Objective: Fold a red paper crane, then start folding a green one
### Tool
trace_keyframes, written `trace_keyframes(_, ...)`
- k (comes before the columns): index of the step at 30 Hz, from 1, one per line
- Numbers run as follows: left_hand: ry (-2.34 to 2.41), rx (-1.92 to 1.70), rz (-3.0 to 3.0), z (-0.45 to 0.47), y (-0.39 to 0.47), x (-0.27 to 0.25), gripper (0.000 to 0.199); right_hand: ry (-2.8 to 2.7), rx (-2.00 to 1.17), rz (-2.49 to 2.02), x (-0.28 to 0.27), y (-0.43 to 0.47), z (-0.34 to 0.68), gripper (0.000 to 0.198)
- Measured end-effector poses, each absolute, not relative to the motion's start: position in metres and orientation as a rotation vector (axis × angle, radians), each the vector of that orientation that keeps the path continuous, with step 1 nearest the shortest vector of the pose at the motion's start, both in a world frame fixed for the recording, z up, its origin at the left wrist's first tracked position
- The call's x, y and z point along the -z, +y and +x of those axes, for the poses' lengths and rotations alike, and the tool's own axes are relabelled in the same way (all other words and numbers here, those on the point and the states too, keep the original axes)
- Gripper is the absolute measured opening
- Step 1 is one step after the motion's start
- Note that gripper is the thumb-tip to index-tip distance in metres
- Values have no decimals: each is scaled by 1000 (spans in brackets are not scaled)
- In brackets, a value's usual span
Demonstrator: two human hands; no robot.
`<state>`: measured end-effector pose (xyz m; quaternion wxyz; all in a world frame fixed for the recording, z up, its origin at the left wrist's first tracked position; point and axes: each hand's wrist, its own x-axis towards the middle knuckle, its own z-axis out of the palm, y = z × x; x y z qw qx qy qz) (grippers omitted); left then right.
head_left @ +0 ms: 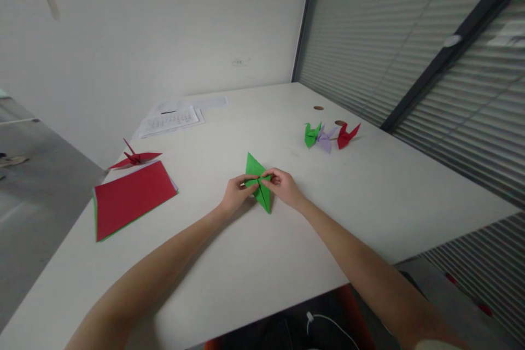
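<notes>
A green origami paper (255,165), folded into a long diamond with a slit along its middle, is held between my two hands over the white table. My left hand (238,191) pinches its left side, thumb and fingertips close to the centre line. On the opposite side, my right hand (286,186) grips the paper with thumb and index finger, the other fingers curled. The fingertips of both hands nearly meet at the diamond's middle and cover part of it.
Left on the table (213,279) lie a stack of red paper sheets (135,197) and a red paper crane (134,158). Printed papers (172,120) are at the back. Green (311,135), lilac (325,139) and red (346,136) folded cranes stand right, near a blind-covered glass wall (389,38).
</notes>
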<state>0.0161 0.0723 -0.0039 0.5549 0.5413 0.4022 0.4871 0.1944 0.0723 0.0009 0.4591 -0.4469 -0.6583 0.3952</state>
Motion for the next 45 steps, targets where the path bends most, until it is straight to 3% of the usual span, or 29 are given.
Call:
trace_keyframes(10,914,-1161,1199,19,68,1,32,-1568,-1098,-1082,-7,71,193,44)
trace_keyframes(18,831,-1159,1054,15,70,-1,24,-1588,-1210,-929,-16,71,205,31)
trace_keyframes(24,754,-1172,935,13,71,-4,55,-1529,-1102,-1092,2,86,215,20)
trace_keyframes(28,743,-1144,885,14,71,-2,64,-1663,-895,-1158,15,91,217,12)
trace_keyframes(36,800,-1266,728,11,77,-6,61,-2216,83,-1162,-5,66,210,19)
trace_keyframes(45,764,-1225,646,10,78,-9,50,-2383,324,-966,-20,61,211,13)
